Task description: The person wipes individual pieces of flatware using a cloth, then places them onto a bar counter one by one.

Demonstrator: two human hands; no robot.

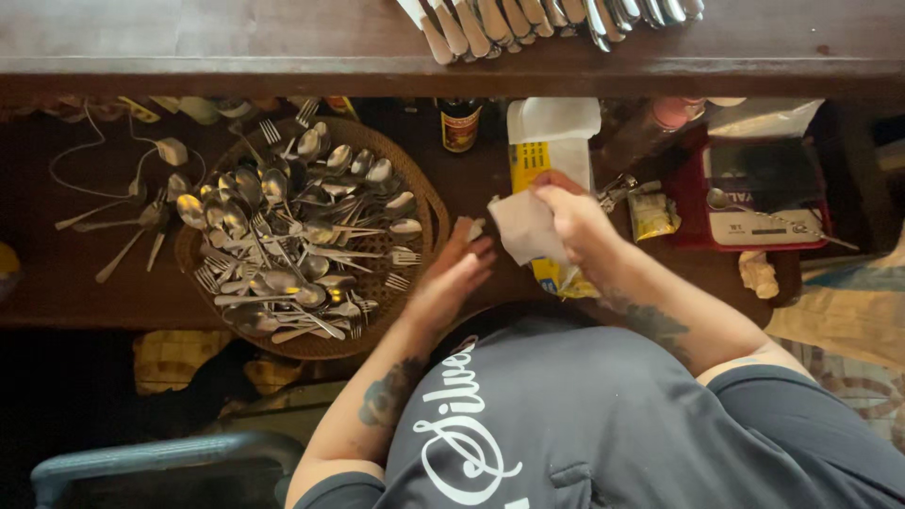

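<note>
Right hand (577, 219): raised over the dark wooden counter (85, 283), thumb and fingers pinched shut on a white paper napkin (524, 229), which hangs below and left of the knuckles.

Left hand (454, 275): flat, fingers spread and empty, resting near the right rim of the basket, fingertips just beside the napkin's lower corner; a small pale scrap lies at the fingertips, kind not clear.

Round wicker basket (426, 205): left of the hands, heaped with loose steel spoons and forks (302, 226).

Loose cutlery (123, 221): a few pieces on the counter left of the basket, with a white cable (94, 151) beyond.

Yellow and white box (545, 155): directly under and beyond the napkin.

Dark bottle (460, 123): far side, between basket and box.

Red tray (693, 203): right of the hand, carrying a card and a long spoon (754, 212).

Row of cutlery handles (547, 24): on the upper shelf, far edge.

Blue chair back (151, 457): near left.
</note>
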